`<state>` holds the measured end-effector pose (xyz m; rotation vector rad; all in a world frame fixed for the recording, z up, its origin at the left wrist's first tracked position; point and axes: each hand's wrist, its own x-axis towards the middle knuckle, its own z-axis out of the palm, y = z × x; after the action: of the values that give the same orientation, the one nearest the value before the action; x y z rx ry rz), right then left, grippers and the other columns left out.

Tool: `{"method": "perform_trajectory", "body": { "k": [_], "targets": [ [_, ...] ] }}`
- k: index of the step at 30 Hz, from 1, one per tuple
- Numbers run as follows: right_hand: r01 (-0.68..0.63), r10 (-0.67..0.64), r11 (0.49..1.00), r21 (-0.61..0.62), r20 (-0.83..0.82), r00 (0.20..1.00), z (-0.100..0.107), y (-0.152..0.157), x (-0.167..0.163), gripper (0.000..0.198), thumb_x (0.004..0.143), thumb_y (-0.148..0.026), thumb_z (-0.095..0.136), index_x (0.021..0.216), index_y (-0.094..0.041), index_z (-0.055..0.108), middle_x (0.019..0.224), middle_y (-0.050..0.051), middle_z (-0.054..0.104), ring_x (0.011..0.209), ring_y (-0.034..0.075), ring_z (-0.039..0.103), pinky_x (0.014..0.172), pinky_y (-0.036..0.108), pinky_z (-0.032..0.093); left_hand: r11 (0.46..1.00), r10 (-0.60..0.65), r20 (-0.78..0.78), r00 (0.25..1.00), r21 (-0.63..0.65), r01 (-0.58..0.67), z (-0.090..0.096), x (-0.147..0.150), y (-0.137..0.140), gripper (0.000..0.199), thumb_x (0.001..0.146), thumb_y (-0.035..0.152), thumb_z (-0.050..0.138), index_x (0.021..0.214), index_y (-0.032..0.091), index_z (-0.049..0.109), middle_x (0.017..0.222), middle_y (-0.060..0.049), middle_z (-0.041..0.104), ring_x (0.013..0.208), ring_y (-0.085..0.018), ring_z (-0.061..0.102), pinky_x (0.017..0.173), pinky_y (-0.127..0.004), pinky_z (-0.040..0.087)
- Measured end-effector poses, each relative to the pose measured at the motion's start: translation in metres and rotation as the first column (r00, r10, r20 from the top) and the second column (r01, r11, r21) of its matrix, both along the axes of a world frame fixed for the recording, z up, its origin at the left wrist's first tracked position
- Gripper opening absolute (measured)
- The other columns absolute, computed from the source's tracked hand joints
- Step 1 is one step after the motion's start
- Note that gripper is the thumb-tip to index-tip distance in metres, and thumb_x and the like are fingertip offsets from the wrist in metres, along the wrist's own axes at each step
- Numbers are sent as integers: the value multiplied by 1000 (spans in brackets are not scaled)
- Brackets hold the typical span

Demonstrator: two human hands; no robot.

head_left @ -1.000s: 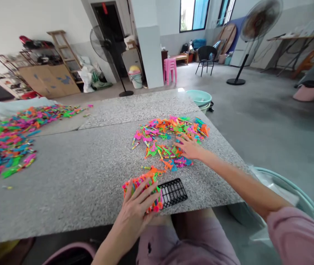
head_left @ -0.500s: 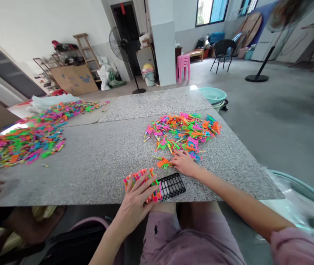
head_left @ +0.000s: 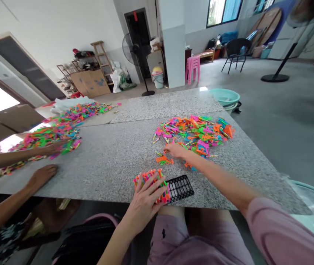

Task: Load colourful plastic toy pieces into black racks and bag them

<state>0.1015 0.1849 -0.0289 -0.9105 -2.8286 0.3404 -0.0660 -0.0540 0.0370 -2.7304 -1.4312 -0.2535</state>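
My left hand lies with fingers spread over small bright plastic pieces packed in the left part of a black grid tray. The tray's right part shows bare slots. Beyond it, my right hand is at the near edge of a loose pile of pink, orange, green and blue plastic pieces. Its fingers are drawn together and point left and down; whatever is between them is hidden. Just below that hand lies a small separate cluster of orange and green pieces.
A co-worker's hand rests on the speckled stone table at left; the other arm reaches into a larger pile of colourful pieces. Turquoise basins stand past the far right edge. A clear plastic bag is at right.
The view has swung left, bringing more of the co-worker's arms into sight. My right hand has moved left and away from me, off the small cluster. My left hand stays on the tray.
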Motion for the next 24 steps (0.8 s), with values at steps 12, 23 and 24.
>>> {"method": "perform_trajectory", "body": {
  "k": [12,23,24],
  "targets": [
    [-352,311,919,179,223,924,-8,4,-47,29,92,-5,44,91,-14,72,104,13,69,104,23,60,87,33,50,999,2,-54,999,-54,-5,9,10,12,53,95,24,56,145,32,41,147,-4,49,144,-28,32,119,-64,6],
    [112,-399,852,-512,-495,772,-23,-55,63,13,92,-27,51,100,-17,54,82,3,65,67,16,63,63,27,51,1000,5,-20,1000,8,-5,2,12,23,44,94,21,55,137,32,52,145,-5,51,142,-29,34,118,-64,7],
    [39,-442,791,-610,-526,727,-30,-69,67,14,89,-31,55,96,-19,53,78,1,63,62,15,61,58,26,50,1000,5,-22,1000,8,-5,4,13,24,43,94,22,55,136,31,52,144,-5,52,142,-29,34,118,-65,8]
  ]
}}
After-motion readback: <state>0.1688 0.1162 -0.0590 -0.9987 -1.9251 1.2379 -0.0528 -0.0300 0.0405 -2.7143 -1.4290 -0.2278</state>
